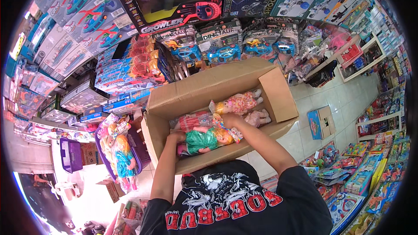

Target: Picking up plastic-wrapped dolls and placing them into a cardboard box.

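In front of me stands a long open cardboard box (pixel 204 82) with several dolls in clear plastic inside. Lying across its near side is a doll in a green dress (pixel 199 140), its blond head toward the right. My left hand (pixel 176 137) is closed at the left end of this doll. My right hand (pixel 231 121) is closed at the wrapper near its head, its fingertips partly hidden. Beyond it lie a doll in a red dress (pixel 193 122) and one in a pink-and-yellow flowered dress (pixel 240 102). A pale pink doll (pixel 257 118) is at the right end.
To the left, a purple basket (pixel 138 148) holds several dolls, one in blue (pixel 123 152). Another purple basket (pixel 71 154) stands farther left. Shelves of boxed toys (pixel 130 67) rise behind the box. A small blue carton (pixel 321 123) sits on the tiled floor at right.
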Action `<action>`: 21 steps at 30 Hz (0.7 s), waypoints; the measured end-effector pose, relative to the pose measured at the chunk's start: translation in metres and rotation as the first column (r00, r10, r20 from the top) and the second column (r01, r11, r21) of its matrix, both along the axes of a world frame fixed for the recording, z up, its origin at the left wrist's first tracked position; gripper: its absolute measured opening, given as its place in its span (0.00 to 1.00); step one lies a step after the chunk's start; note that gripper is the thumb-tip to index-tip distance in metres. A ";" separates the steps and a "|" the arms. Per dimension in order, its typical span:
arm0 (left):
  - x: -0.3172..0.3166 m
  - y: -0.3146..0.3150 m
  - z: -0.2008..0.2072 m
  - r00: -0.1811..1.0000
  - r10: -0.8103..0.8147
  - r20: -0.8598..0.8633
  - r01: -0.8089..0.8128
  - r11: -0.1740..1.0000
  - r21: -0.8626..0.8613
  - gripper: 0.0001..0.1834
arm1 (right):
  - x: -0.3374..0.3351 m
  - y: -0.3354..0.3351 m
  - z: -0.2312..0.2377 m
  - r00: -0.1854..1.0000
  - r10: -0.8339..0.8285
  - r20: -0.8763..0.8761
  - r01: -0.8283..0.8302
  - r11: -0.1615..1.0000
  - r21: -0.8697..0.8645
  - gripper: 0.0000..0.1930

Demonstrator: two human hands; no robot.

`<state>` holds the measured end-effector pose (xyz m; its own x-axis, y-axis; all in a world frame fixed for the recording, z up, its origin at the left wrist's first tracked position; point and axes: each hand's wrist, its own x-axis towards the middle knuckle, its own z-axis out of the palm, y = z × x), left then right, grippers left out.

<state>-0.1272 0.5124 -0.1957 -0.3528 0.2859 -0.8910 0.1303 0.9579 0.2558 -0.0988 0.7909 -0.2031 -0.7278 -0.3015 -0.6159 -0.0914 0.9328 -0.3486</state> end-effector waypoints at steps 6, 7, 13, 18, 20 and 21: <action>0.022 0.007 0.001 0.992 0.110 -0.066 -0.100 0.984 0.147 0.16 | 0.017 -0.003 -0.017 0.999 -0.042 0.029 0.040 0.997 0.064 0.25; 0.022 0.004 0.002 0.988 0.132 -0.075 -0.117 0.979 0.169 0.16 | 0.015 -0.004 -0.020 0.999 -0.036 0.029 0.034 0.997 0.065 0.25; 0.026 0.004 0.009 0.961 0.247 -0.123 -0.202 0.933 0.297 0.15 | 0.005 -0.005 -0.047 0.975 0.068 0.210 -0.069 0.998 -0.003 0.39; 0.024 0.007 0.014 0.931 0.334 -0.146 -0.254 0.882 0.397 0.15 | -0.004 -0.011 -0.054 0.958 0.149 0.243 -0.169 0.984 0.062 0.41; 0.028 0.006 0.015 0.917 0.369 -0.152 -0.273 0.858 0.435 0.14 | -0.008 -0.011 -0.052 0.954 0.157 0.255 -0.184 0.979 0.084 0.38; 0.029 0.006 0.016 0.908 0.389 -0.156 -0.284 0.845 0.454 0.14 | -0.009 -0.011 -0.051 0.950 0.165 0.265 -0.199 0.974 0.107 0.36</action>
